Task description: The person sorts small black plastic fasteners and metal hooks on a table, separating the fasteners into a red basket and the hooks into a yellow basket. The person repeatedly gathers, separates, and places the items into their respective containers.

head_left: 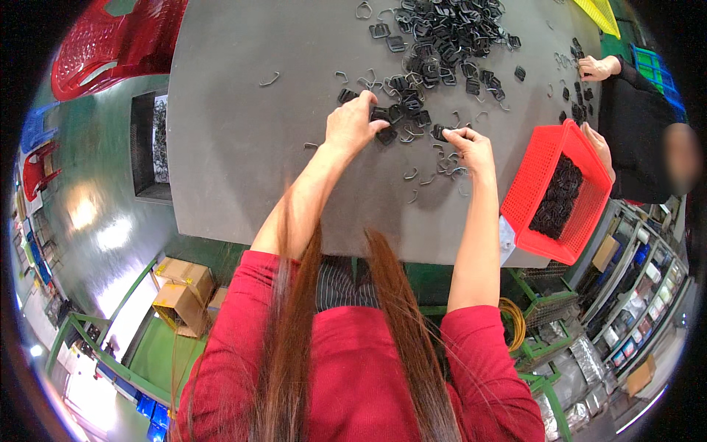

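A heap of black plastic buckles (453,33) lies on the grey table, and a looser strand of them trails toward me. At the near end of that strand, my left hand (347,127) curls around a few black buckles (380,114), thumb and fingers against them. To its right, my right hand (473,151) pinches one small black buckle (440,132) between thumb and fingertips. Bent metal wire rings (447,163) are scattered under and beside my right hand. More wire rings (370,77) lie near my left fingers.
A red basket (519,180) of black pieces stands at the table's right edge. Beside it sits a person in black (637,132), one hand at small parts on the table, the other at the basket. A red chair (121,44) is at the far left; cardboard boxes (180,295) are lower left.
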`<state>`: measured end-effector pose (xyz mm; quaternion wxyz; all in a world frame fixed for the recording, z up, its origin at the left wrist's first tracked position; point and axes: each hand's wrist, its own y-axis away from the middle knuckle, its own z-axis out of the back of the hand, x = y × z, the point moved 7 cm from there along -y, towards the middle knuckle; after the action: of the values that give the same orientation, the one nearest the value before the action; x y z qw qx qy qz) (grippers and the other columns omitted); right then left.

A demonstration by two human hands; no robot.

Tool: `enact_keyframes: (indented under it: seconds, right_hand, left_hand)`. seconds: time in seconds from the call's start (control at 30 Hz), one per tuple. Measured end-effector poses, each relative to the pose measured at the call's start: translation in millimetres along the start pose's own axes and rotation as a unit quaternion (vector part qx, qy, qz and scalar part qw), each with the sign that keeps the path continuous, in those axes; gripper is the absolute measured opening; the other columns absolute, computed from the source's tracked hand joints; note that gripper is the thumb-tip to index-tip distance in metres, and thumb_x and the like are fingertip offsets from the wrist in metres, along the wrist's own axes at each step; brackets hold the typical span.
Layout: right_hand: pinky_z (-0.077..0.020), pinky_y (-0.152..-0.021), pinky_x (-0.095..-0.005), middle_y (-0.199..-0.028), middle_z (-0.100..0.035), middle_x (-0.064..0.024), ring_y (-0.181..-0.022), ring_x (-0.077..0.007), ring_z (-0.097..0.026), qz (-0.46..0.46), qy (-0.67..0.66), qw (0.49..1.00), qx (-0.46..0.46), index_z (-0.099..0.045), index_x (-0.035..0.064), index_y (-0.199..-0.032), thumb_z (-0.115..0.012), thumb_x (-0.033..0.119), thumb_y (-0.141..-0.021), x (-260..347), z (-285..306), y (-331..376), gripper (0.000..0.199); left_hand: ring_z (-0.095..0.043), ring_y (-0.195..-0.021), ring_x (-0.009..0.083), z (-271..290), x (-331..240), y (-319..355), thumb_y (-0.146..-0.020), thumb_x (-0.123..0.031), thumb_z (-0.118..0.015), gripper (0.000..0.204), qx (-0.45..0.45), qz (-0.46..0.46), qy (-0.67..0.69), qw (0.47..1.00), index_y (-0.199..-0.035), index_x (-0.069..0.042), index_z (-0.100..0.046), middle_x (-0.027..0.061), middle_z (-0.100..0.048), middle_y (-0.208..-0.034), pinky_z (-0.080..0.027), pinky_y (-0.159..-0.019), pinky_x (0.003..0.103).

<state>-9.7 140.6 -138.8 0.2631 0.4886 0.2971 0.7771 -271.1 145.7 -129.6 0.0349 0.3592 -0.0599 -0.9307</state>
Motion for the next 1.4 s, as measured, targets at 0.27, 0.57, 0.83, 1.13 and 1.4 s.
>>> enact_keyframes:
  seconds: [0.27, 0.57, 0.83, 1.13, 1.4]
  right_hand:
    - [-0.0409, -0.049, -0.0207, -0.085, -0.061, -0.0023, -0.073, -0.0129, -0.059, 0.109, -0.323, 0.914, 0.218, -0.059, 0.0084, -0.098, -0.064, 0.019, -0.082, 53, -42, 28, 0.02]
    - [-0.0502, -0.071, -0.0384, -0.09, -0.062, -0.006, -0.085, -0.0268, -0.063, 0.323, 0.428, 0.838, -0.1, -0.062, 0.0125, -0.085, -0.071, 0.029, -0.074, 104, -107, -1, 0.022]
    - [-0.0494, -0.069, -0.0402, -0.086, -0.061, -0.0056, -0.084, -0.0276, -0.062, 0.286, 0.354, 0.884, -0.106, -0.061, 0.0116, -0.085, -0.072, 0.032, -0.072, 82, -90, 17, 0.027]
    - [-0.0456, -0.067, -0.0313, -0.081, -0.064, -0.0072, -0.075, -0.019, -0.059, 0.157, 0.049, 0.98, 0.11, -0.062, 0.0038, -0.084, -0.077, 0.021, -0.063, 47, -100, -5, 0.031]
    - [-0.0489, -0.08, -0.0393, -0.099, -0.065, -0.0108, -0.096, -0.0275, -0.062, 0.152, 0.38, 0.912, -0.021, -0.062, 0.012, -0.1, -0.074, 0.03, -0.07, 37, -109, 25, 0.037]
  left_hand:
    - [-0.04, -0.055, 0.0029, 16, 43, 32, -0.082, -0.023, -0.064, 0.017, 0.308, 0.134, 0.557, 0.759, -0.086, -0.009, -0.055, -0.0017, -0.045, -0.069, -0.029, -0.04, 0.016]
    - [-0.06, -0.071, 0.0101, 23, 86, -2, -0.079, -0.039, -0.07, 0.038, -0.034, 0.215, 0.217, 0.951, -0.097, -0.008, -0.06, 0.0032, -0.064, -0.083, -0.044, -0.051, 0.022]
    - [-0.062, -0.076, 0.0185, 21, 52, -10, -0.073, -0.034, -0.074, 0.036, -0.022, 0.136, 0.047, 0.989, -0.093, -0.006, -0.062, 0.0087, -0.066, -0.083, -0.047, -0.069, 0.032]
    - [-0.058, -0.073, 0.0102, 48, 77, 52, -0.084, -0.022, -0.065, 0.016, 0.172, 0.1, 0.702, 0.684, -0.09, -0.008, -0.06, 0.0057, -0.063, -0.093, -0.045, -0.048, 0.018]
    - [-0.058, -0.068, 0.0094, -17, 51, 56, -0.088, -0.027, -0.06, 0.017, 0.161, 0.302, 0.537, 0.771, -0.088, -0.01, -0.059, 0.0001, -0.061, -0.083, -0.043, -0.045, 0.019]
